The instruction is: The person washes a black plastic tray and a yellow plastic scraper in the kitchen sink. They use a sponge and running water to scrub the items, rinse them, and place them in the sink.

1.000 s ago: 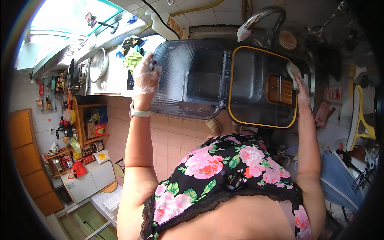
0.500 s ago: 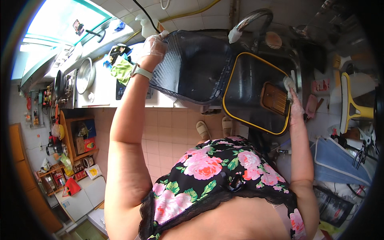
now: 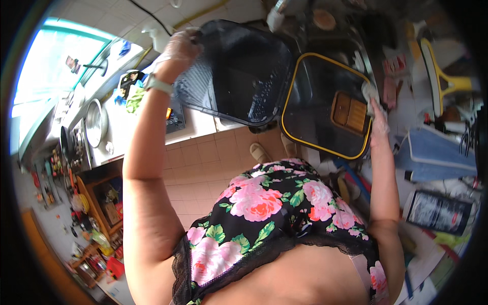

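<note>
My left hand, in a clear plastic glove, is closed on the upper left corner of a large dark see-through plastic bin. Water drops and white suds speckle the bin's right side. At the right rim of a black tub with a yellow edge, my right hand, also gloved, is closed on the rim. Something whitish and bunched shows at its fingers; whether it is cloth or glove I cannot make out. A brown ribbed rectangular piece sits in the tub near that hand. Bin and tub stand side by side.
Behind them is a faucet. A metal bowl and green cloth are on the white counter at left. To the right are a yellow squeegee and a blue folded bag.
My left hand and the bin have moved left, and the bin's inside shows more, with drops visible. The tub stays beside my right hand. The whole view has turned somewhat.
</note>
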### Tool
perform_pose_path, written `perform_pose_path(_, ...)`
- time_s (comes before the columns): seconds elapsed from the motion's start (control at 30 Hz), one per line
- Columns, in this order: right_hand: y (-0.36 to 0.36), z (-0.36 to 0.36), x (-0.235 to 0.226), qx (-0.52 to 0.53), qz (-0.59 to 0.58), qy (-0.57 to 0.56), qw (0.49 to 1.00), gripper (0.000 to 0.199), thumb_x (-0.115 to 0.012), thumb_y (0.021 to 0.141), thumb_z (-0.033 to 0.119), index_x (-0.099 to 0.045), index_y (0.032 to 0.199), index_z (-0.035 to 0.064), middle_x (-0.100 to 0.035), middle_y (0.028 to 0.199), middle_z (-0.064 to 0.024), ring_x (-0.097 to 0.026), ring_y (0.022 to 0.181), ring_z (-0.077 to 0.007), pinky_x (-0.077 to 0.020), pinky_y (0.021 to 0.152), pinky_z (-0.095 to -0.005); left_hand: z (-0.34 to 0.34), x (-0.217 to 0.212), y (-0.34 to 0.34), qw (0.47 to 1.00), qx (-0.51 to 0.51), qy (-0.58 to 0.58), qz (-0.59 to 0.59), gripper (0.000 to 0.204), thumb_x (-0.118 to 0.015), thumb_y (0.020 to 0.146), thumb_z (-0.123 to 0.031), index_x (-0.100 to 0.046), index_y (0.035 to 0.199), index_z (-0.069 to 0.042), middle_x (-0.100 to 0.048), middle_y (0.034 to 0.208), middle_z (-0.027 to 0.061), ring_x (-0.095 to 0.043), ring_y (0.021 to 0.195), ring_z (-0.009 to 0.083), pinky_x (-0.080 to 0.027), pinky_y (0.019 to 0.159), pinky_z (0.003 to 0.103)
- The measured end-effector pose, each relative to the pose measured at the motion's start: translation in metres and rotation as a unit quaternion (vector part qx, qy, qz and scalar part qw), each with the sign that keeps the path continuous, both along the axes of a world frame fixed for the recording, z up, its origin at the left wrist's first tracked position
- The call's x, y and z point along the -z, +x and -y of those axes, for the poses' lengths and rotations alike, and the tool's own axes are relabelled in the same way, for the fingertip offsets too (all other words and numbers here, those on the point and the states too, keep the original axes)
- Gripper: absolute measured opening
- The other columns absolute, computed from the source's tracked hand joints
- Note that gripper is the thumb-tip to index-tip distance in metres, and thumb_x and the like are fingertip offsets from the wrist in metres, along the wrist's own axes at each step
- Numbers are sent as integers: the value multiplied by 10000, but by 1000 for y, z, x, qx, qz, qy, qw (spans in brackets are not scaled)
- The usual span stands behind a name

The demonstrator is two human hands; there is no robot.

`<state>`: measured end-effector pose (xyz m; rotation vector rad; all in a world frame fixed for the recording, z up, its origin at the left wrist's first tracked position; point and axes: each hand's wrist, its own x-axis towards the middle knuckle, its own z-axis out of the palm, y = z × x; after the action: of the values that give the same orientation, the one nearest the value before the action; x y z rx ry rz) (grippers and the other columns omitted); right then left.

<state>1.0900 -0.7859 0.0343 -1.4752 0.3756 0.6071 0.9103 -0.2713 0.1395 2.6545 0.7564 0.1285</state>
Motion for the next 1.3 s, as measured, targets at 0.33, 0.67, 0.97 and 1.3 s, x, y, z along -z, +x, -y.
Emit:
perform_pose_path(0.33, -28, 57, -58, 62, 130, -23, 989, 525, -673, 938, 321, -587, 1332, -14, -621, 1306, -90, -596, 1173, -183, -474, 997, -312, 67, -11, -49, 924, -36, -326, 195, 352, -719, 802, -118, -627, 1130, -31, -626, 932, -8, -544, 776, 79, -427, 704, 226)
perform_pose_path(0.67, -54, 176, -94, 100, 252, -115, 956, 511, -623, 970, 269, -557, 1351, -65, -575, 1390, -131, -533, 1284, -194, -364, 1103, -297, 157, -18, -53, 849, -9, -460, 260, 327, -729, 752, -19, -625, 1062, -35, -627, 919, 5, -572, 781, 84, -479, 792, 230)
perform_pose_path(0.97, -173, 215, -115, 233, 199, -112, 945, 546, -678, 944, 349, -582, 1327, -28, -619, 1295, -91, -582, 1184, -176, -440, 1030, -310, 174, 11, -40, 807, 85, -536, 233, 232, -665, 760, 50, -612, 979, -8, -628, 883, 16, -571, 761, 95, -482, 770, 232)
perform_pose_path(1.3, -222, 183, -76, 208, 196, -266, 921, 741, -708, 855, 549, -617, 1280, -51, -640, 1230, -107, -581, 1110, -204, -415, 1004, -326, 122, 34, -7, 903, 216, -333, 161, 439, -759, 824, -159, -609, 1184, 44, -667, 1006, 76, -619, 891, 172, -504, 847, 287)
